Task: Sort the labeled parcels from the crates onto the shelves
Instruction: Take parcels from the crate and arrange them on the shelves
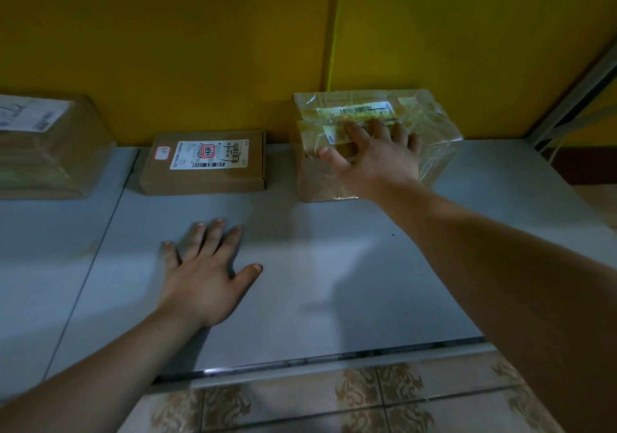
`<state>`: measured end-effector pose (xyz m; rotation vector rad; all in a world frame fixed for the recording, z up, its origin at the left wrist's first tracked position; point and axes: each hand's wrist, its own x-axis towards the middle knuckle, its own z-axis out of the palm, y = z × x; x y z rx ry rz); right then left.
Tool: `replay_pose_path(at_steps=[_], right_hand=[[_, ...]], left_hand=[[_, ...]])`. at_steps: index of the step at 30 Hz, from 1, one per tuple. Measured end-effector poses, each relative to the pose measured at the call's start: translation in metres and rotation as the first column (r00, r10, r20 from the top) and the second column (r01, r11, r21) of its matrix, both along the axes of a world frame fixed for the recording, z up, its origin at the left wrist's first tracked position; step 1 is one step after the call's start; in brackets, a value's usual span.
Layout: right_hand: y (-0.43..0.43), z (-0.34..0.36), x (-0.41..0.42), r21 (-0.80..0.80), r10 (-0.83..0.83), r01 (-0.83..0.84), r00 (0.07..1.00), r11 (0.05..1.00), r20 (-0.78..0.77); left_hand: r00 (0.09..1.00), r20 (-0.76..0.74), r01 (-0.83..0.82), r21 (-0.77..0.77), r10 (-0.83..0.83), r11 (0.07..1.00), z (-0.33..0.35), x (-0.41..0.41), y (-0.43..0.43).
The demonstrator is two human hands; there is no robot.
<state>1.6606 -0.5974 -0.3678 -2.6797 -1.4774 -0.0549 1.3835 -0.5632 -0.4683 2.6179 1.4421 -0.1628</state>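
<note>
1. The yellow wall (pixel 200 48) backs the whole scene. No crates show in my view, so I cannot tell how many parcels are left to fetch.
2. The grey shelf (pixel 334 265) carries three parcels in a row along the wall, with bare room in front of them.
3. The big parcel (pixel 50 152) sits at the far left, label up and partly out of frame. I judge it sorted.
4. The taped parcel (pixel 437 125) stands on the shelf to the right, its back at the wall and its label up. I judge this the one in hand, set down but not released.
5. The flat parcel (pixel 203 162) lies between those two, apart from each, and looks sorted too.
6. My right grip (pixel 377 155) rests on top of the taped parcel with fingers spread, pinching nothing.
7. My left grip (pixel 203 272) lies flat and spread on the bare shelf, near the flat parcel but not touching it.
</note>
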Motion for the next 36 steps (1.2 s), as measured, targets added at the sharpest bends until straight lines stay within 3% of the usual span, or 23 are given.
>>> replay_pose_path(at_steps=[5, 10, 15, 19, 25, 29, 36], right_hand=[[0.009, 0.007, 0.0, -0.062, -0.017, 0.012, 0.998, 0.998, -0.068], [0.003, 0.032, -0.008, -0.139, -0.017, 0.003, 0.995, 0.99, -0.097], [-0.024, 0.06, -0.045, -0.244, 0.114, -0.138, 0.987, 0.96, -0.11], [-0.039, 0.087, -0.085, -0.347, 0.197, -0.234, 0.97, 0.908, -0.139], [-0.05, 0.156, -0.152, -0.344, 0.338, -0.391, 0.918, 0.854, -0.205], [-0.065, 0.221, -0.208, -0.358, 0.399, -0.468, 0.881, 0.808, -0.253], [-0.114, 0.358, -0.343, -0.384, 0.495, -0.576, 0.817, 0.722, -0.296]], left_hand=[[1.0, 0.021, 0.002, -0.02, -0.001, 1.0, 0.001, 0.0, 0.001], [0.998, -0.053, 0.019, -0.165, -0.028, 0.986, 0.021, 0.003, 0.008], [0.984, 0.146, -0.043, -0.361, 0.102, 0.932, 0.077, -0.008, 0.003], [0.983, 0.173, 0.004, -0.379, 0.067, 0.925, 0.134, -0.03, -0.021], [0.984, 0.131, -0.064, -0.395, 0.125, 0.916, 0.232, -0.097, -0.067], [0.956, 0.14, -0.182, -0.408, 0.259, 0.894, 0.307, -0.163, -0.103], [0.947, 0.111, -0.239, -0.378, 0.301, 0.894, 0.457, -0.284, -0.152]])
